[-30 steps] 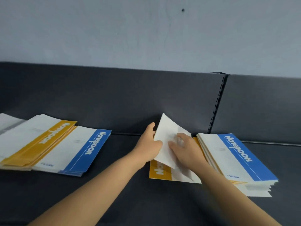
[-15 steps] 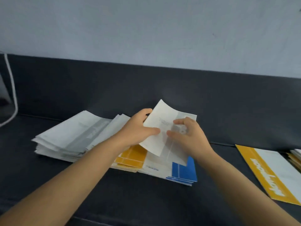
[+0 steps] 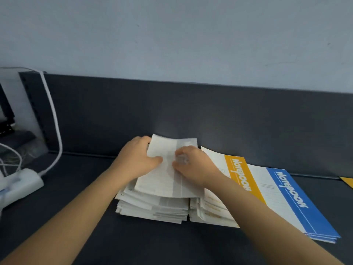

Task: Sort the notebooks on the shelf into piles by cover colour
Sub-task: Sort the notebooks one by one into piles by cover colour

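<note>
While hands (image 3: 137,161) (image 3: 193,166) grip a grey notebook (image 3: 164,180) — neighbouring covers (image 3: 241,175) read "Notebook".

Three notebook piles (image 3: 152,207), two hands (image 3: 137,161)

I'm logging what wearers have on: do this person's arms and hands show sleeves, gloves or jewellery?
The left forearm and right forearm are bare to the frame's edge; no sleeves show. The left hand and right hand wear no gloves, and no watch, bracelet or ring is visible (right fingertips blurred).
</note>
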A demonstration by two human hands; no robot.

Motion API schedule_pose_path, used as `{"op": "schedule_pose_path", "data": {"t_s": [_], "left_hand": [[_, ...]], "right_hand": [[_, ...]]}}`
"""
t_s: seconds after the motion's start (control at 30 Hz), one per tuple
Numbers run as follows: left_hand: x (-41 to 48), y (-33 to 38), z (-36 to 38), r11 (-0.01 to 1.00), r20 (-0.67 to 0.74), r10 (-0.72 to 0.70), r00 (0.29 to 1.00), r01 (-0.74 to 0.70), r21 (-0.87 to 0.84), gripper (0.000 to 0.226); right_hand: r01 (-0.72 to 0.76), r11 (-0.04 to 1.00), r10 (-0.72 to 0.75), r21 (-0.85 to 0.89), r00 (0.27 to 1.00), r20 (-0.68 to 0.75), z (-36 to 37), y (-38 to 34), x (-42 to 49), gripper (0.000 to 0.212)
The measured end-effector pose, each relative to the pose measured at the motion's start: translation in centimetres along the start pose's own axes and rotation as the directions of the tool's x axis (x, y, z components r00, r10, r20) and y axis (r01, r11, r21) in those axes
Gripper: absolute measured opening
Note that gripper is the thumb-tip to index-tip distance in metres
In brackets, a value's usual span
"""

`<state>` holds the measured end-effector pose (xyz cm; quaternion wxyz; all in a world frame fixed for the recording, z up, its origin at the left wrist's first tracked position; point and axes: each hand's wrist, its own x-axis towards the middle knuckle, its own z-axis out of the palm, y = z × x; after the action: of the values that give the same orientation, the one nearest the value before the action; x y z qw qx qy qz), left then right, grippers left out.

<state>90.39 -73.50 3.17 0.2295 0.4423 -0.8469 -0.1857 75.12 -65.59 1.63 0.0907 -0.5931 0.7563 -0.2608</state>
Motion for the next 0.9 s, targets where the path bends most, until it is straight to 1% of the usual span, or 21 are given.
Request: {"op": "schedule_pose_path", "data": {"t_s": [0.03, 0.07, 0.1, 0.13, 0.17, 0.23, 0.3, 0.33, 0.4, 0.47, 0.53, 0.6, 0.63, 0.67, 0.77, 0.83, 0.9], "left_hand": [[-0.2, -0.7, 0.3, 0.991, 0.011, 0.011, 1.0, -0.012, 0.135, 0.048], [-0.4, -1.4, 0.7, 0.959, 0.051, 0.046, 0.998, -0.059, 0.277, 0.052], [-0.5, -2.0, 1.2, 0.911, 0.12, 0.088, 0.989, -0.129, 0.392, 0.056], [-0.6, -2.6, 1.7, 0.872, 0.199, 0.125, 0.972, -0.203, 0.445, 0.06], [-0.6, -3.2, 2.2, 0.864, 0.272, 0.13, 0.954, -0.243, 0.441, 0.062], [-0.3, -4.0, 2.4, 0.873, 0.367, 0.102, 0.924, -0.261, 0.412, 0.063], [0.1, -4.1, 2.2, 0.855, 0.368, 0.147, 0.918, -0.305, 0.42, 0.062], [0.3, -3.9, 2.0, 0.843, 0.349, 0.187, 0.918, -0.333, 0.423, 0.059], [0.4, -2.9, 1.4, 0.837, 0.266, 0.275, 0.924, -0.366, 0.406, 0.055], [0.4, -1.3, 1.0, 0.842, 0.175, 0.343, 0.923, -0.384, 0.379, 0.056], [0.5, 0.8, 1.0, 0.827, 0.133, 0.389, 0.912, -0.409, 0.387, 0.058], [0.4, 3.4, 1.5, 0.816, 0.124, 0.425, 0.897, -0.438, 0.376, 0.07], [0.2, 4.9, 2.0, 0.811, 0.125, 0.442, 0.888, -0.455, 0.368, 0.079], [0.0, 6.3, 2.6, 0.804, 0.132, 0.454, 0.881, -0.469, 0.366, 0.082], [-1.1, 11.0, 5.1, 0.761, 0.176, 0.486, 0.856, -0.514, 0.397, 0.069], [-2.1, 14.9, 7.4, 0.728, 0.194, 0.513, 0.836, -0.543, 0.417, 0.068], [-3.5, 19.2, 10.2, 0.718, 0.207, 0.528, 0.823, -0.563, 0.409, 0.067]], "right_hand": [[0.015, 0.993, -0.002, -0.118, 0.994, 0.106, 0.5, -0.1, 0.2, 0.041], [0.046, 0.966, 0.01, -0.255, 0.977, 0.214, 1.0, -0.3, 0.2, 0.045], [0.083, 0.928, 0.029, -0.364, 0.956, 0.29, 1.4, -0.3, 0.2, 0.049], [0.112, 0.895, 0.039, -0.431, 0.945, 0.326, 1.7, -0.3, 0.1, 0.053], [0.129, 0.875, 0.04, -0.467, 0.942, 0.334, 1.9, -0.4, 0.0, 0.055], [0.146, 0.86, 0.023, -0.488, 0.946, 0.323, 2.1, -0.5, -0.2, 0.057], [0.12, 0.878, 0.026, -0.463, 0.955, 0.297, 1.9, -0.6, -0.5, 0.057], [0.099, 0.891, 0.032, -0.442, 0.96, 0.278, 1.6, -0.6, -0.8, 0.057], [0.071, 0.912, 0.017, -0.404, 0.978, 0.21, 0.6, -0.5, -1.5, 0.056], [0.06, 0.923, -0.012, -0.38, 0.992, 0.13, -0.9, -0.2, -2.4, 0.056], [0.029, 0.925, 0.001, -0.379, 0.997, 0.08, -2.8, 0.9, -3.4, 0.055], [-0.03, 0.908, 0.059, -0.418, 0.997, 0.057, -4.7, 2.8, -4.6, 0.055], [-0.069, 0.906, 0.093, -0.417, 0.995, 0.039, -5.7, 4.1, -5.2, 0.055], [-0.105, 0.91, 0.123, -0.401, 0.992, 0.019, -6.7, 5.4, -6.0, 0.055], [-0.191, 0.904, 0.2, -0.383, 0.98, -0.017, -9.8, 9.4, -8.6, 0.055], [-0.247, 0.897, 0.254, -0.367, 0.967, -0.032, -12.2, 12.7, -10.7, 0.057], [-0.3, 0.887, 0.309, -0.35, 0.951, -0.031, -14.6, 16.6, -12.9, 0.057]]}}
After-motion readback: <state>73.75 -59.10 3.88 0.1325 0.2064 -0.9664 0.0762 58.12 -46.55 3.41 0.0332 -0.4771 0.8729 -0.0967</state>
